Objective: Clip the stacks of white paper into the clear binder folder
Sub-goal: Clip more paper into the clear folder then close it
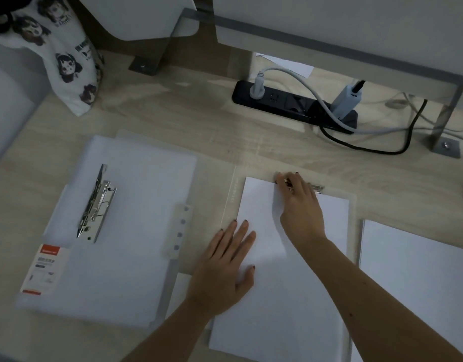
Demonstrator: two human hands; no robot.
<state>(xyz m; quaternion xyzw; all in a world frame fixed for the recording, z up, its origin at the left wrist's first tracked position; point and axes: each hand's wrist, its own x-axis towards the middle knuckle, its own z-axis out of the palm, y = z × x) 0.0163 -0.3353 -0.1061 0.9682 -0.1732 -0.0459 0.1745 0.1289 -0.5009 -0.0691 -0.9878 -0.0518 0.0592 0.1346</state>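
the left hand lay flat, fingers spread, on the paper stack inside the clear folder on the surface. the right hand curled its fingers over the metal clip at the stack's top edge. a second stack lay just beside it, to the right.

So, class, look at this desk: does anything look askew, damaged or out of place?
Nothing spilled or damaged. Only the metal clip on the left folder stands raised open, and that folder lies somewhat askew on the desk.
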